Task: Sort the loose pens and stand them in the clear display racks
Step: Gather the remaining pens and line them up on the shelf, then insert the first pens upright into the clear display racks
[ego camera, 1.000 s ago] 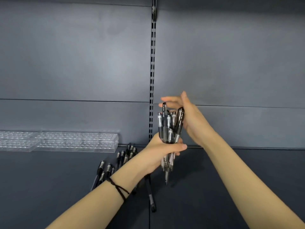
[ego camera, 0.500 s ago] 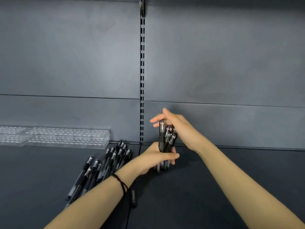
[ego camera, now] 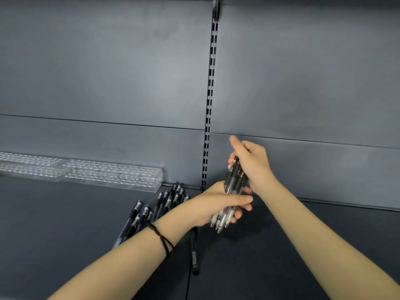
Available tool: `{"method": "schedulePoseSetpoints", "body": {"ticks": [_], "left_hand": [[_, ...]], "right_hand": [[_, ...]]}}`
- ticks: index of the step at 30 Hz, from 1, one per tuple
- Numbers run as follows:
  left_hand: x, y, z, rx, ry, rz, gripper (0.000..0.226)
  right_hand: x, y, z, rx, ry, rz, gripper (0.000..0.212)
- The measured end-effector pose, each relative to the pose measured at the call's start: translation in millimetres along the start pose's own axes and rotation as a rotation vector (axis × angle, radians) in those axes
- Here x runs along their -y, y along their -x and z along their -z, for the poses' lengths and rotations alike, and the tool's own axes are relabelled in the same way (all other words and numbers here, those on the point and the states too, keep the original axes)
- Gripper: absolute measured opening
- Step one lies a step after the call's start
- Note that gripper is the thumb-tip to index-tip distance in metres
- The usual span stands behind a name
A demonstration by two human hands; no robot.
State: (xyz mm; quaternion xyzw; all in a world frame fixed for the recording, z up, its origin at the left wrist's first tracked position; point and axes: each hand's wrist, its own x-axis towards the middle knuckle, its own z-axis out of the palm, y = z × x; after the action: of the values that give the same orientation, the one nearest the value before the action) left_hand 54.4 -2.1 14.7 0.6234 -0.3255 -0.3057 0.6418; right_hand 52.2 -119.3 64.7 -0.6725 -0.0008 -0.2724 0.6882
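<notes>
My left hand grips a bundle of several black-capped clear pens around its lower half, tips pointing down just above the shelf. My right hand closes over the bundle's top ends, index finger raised. A loose pile of pens lies on the dark shelf to the left of my left wrist, partly hidden by my forearm. One single pen lies apart, nearer to me. The clear display racks stand against the back wall at the left, holding no pens that I can see.
The dark grey shelf floor stretches to the right of the hands. A slotted upright rail runs up the back panel just behind the hands. A black hair tie circles my left wrist.
The pen bundle has tilted with its tops leaning right. My right hand has closed further over the pens' tops. The view has shifted right, so the racks and pile sit further left.
</notes>
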Motion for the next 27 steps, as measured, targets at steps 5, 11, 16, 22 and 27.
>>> {"method": "schedulePoseSetpoints", "body": {"ticks": [5,11,16,22,27], "left_hand": [[-9,32,32,-0.111,0.183,-0.011,0.019],[-19,83,96,-0.229,0.196,-0.1,0.022],[-22,143,170,-0.268,0.183,-0.108,0.04],[-14,202,277,-0.362,0.17,-0.09,0.026],[-8,229,333,-0.379,0.157,-0.077,0.02]], "right_hand": [[7,-5,-36,0.165,0.082,0.018,0.038],[1,3,-112,0.294,0.095,0.032,0.021],[-8,19,-192,0.285,0.083,0.006,0.02],[-17,39,-298,0.31,0.172,-0.017,0.024],[-36,47,-364,0.259,0.187,-0.071,0.025]]}}
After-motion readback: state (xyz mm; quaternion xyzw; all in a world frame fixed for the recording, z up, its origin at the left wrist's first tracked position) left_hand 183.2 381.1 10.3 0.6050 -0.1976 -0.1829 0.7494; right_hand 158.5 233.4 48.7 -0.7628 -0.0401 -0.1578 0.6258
